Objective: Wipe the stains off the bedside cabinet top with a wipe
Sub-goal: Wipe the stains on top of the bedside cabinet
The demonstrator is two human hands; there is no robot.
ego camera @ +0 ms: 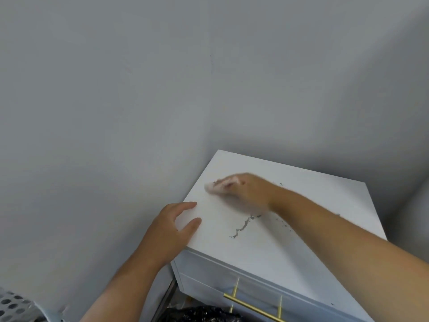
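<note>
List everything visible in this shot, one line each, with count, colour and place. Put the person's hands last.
Bedside cabinet: one, white, in the corner against the walls.
Stains: one dark grey streak mid-top, plus scattered specks towards the right.
Wipe: one, white, soiled, on the cabinet top near its left edge.
Drawer handle: one, brass, on the drawer front.
Walls: two, grey, meeting behind the cabinet.
Perforated panel: one, white, bottom left corner.
Black bag: one, on the floor below the cabinet.
Left hand: steadying the cabinet's left edge.
Right hand: pressing the wipe down, blurred.
</note>
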